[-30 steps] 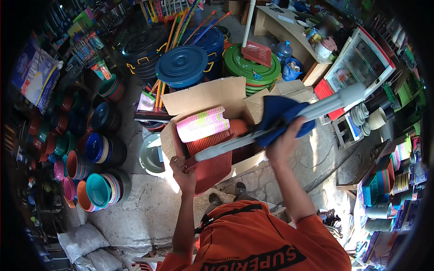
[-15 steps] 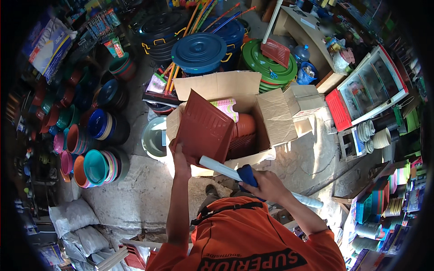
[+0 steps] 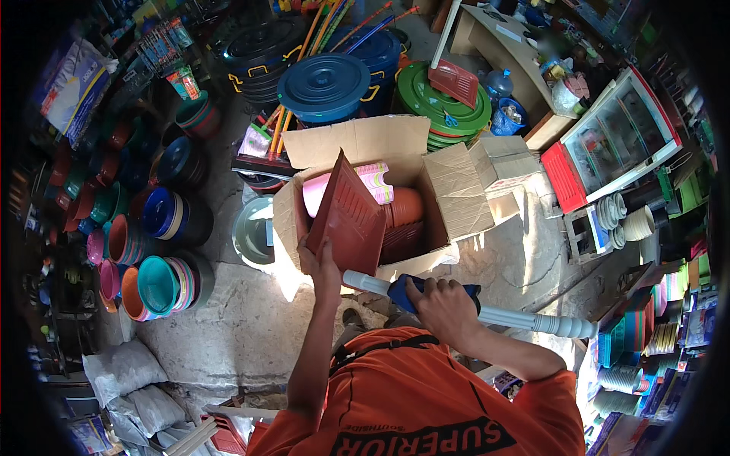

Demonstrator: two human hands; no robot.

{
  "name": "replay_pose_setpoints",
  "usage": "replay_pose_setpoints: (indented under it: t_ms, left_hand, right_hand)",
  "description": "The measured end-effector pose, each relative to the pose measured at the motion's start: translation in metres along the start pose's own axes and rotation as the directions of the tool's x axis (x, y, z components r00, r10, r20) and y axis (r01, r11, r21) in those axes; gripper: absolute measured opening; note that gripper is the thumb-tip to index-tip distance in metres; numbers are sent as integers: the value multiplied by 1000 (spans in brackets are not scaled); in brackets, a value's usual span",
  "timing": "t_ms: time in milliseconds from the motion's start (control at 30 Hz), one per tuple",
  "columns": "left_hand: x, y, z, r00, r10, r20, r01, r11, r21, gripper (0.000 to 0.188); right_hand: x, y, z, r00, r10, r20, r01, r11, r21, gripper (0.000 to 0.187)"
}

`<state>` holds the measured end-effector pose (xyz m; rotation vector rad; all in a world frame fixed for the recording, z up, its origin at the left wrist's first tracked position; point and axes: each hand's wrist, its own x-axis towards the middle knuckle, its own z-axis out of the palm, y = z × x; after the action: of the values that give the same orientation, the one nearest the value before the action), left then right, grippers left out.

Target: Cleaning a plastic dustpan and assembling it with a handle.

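Note:
My left hand (image 3: 322, 267) grips the lower left edge of a dark red dustpan (image 3: 351, 220), which is tilted up over an open cardboard box (image 3: 357, 142). A pale grey tubular handle (image 3: 525, 319) runs from the pan's lower end toward the right. My right hand (image 3: 450, 310) is closed over a dark blue cloth (image 3: 401, 293) wrapped around this handle. Inside the box are pink and green patterned plastic pieces (image 3: 369, 181), brown-orange rounded containers (image 3: 405, 205) and more dark red plastic, partly hidden by the dustpan.
Behind the box stand large lidded bins, one with a blue lid (image 3: 324, 80) and one with a green lid (image 3: 441, 102). Stacked basins (image 3: 161, 285) stand at the left. A glass-fronted case (image 3: 623, 137) leans at the right. White sacks (image 3: 125, 365) lie at the lower left.
The dustpan has turned more edge-on, uncovering more of the pink pieces. My right hand and the cloth sit differently on the handle, and the handle's far end now shows further right.

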<state>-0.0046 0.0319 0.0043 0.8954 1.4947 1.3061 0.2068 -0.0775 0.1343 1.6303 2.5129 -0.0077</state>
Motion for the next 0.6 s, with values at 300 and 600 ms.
replay_pose_setpoints:
  t_ms: [300,600]
  left_hand:
    - [-3,-1,9,994,-6,-112,-6,995,-105,52]
    - [-9,3,12,995,8,-96,-17,995,-99,57]
  right_hand:
    - [22,-8,-12,987,-29,156,45,994,-97,42]
    - [55,34,29,876,-128,465,-176,812,556,65]
